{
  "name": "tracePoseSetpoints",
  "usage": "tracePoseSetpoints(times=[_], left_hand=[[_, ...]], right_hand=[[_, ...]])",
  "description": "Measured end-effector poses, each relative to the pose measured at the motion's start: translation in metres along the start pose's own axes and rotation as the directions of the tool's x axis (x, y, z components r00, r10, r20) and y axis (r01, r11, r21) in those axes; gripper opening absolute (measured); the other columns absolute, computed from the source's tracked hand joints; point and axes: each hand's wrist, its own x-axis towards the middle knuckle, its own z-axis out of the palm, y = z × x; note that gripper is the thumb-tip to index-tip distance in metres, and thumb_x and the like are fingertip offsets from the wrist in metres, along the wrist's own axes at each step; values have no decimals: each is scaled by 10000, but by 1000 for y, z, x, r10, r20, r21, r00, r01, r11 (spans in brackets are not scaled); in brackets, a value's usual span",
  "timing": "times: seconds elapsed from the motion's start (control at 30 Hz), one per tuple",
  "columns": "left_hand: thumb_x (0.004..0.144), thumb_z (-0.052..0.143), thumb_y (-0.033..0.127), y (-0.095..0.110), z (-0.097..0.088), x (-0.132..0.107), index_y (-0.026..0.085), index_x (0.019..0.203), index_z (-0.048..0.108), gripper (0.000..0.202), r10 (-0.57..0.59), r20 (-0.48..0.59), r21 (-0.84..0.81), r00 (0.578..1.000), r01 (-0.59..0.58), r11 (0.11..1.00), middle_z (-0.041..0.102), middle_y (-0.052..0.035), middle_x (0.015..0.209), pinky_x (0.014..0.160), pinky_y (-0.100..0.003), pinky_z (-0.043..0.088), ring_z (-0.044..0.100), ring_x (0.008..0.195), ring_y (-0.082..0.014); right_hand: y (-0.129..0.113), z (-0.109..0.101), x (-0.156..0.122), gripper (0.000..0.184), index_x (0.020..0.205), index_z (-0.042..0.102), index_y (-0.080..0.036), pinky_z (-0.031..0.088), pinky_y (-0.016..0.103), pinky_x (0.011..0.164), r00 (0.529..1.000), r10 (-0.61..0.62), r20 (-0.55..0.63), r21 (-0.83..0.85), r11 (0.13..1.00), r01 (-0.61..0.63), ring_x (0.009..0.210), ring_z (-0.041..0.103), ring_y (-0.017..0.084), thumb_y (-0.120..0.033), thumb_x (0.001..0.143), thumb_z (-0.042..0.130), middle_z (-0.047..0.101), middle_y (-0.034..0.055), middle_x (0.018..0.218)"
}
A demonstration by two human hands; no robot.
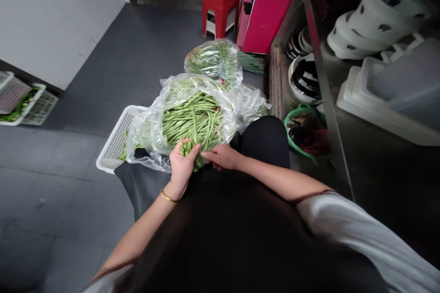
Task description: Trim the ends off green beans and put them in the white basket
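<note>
Down low, the left hand (180,165) grips a bunch of long green beans (189,148) beside the clear plastic bag (151,123); the right hand (222,155) pinches their ends.

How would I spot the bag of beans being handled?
From the pink cabinet, come toward the person's knees, past the far bag. The nearer bag sits beside a white basket. Only its beans are gripped by the left hand.

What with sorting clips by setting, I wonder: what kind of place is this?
Probably a restaurant or canteen kitchen's back area: a steel shelf holds stacked bowls and trays, and big bags of long beans lie at the person's knees, the left hand gripping a bunch.
</note>
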Motion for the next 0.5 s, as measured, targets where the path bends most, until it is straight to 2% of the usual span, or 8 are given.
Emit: tracePoseSetpoints(times=[0.1,0.17,0.2,0.27,0.33,0.37,0.4,0.5], left_hand=[[608,763,256,-4,-1,-2,176,821,590,286,22,20,24,1000,-23,999,506,71,607,523,-169,398,469,527,-62],[600,763,257,-6,-1,-2,168,787,583,275,-67,58,-83,996,72,994,539,61,610,520,-181,414,495,518,-69],[601,760,260,-6,-1,-2,161,770,580,266,-141,112,-151,984,157,976,558,50,608,516,-193,426,512,511,-78],[606,750,268,-7,-1,-1,138,730,585,244,-297,248,-244,922,356,902,589,19,592,502,-217,447,542,498,-102],[603,747,259,-7,-3,-1,114,732,607,239,-392,349,-271,851,492,827,607,-7,582,488,-229,458,555,487,-114],[601,748,248,-6,-5,-1,107,762,622,249,-406,370,-276,835,516,811,612,-10,581,480,-228,459,555,481,-114],[601,747,237,-5,-6,-1,104,799,632,265,-404,383,-274,831,520,809,617,-11,586,476,-227,460,555,478,-113],[602,741,216,0,-9,-5,113,819,635,262,-358,428,-198,830,473,859,624,-14,590,461,-224,459,556,466,-115]], right_hand=[[4,10,10,377,740,618,-129,400,188,475,996,-94,12,-34,995,94,443,533,81,-400,892,406,548,-18,521],[5,14,11,318,656,576,-139,397,202,529,957,-280,-79,-234,938,255,498,524,86,-290,879,407,544,-5,543],[4,15,9,304,620,549,-147,393,211,554,911,-400,-101,-366,866,340,532,518,92,-258,867,412,547,6,565],[2,14,0,287,599,522,-161,388,233,594,799,-602,-16,-575,659,485,605,517,113,-239,855,419,558,30,618],[-1,8,-12,274,636,550,-169,390,247,622,743,-652,151,-642,506,575,665,531,131,-259,862,423,579,45,670],[-2,2,-17,268,664,574,-173,391,249,628,754,-625,201,-646,494,582,683,540,135,-283,865,435,588,47,687],[-3,-5,-21,263,690,595,-177,393,245,625,793,-572,212,-642,530,554,687,547,135,-318,864,457,595,42,694],[-2,-29,-23,300,808,631,-189,394,213,554,948,-309,74,-492,816,304,594,551,105,-443,860,480,606,9,677]])
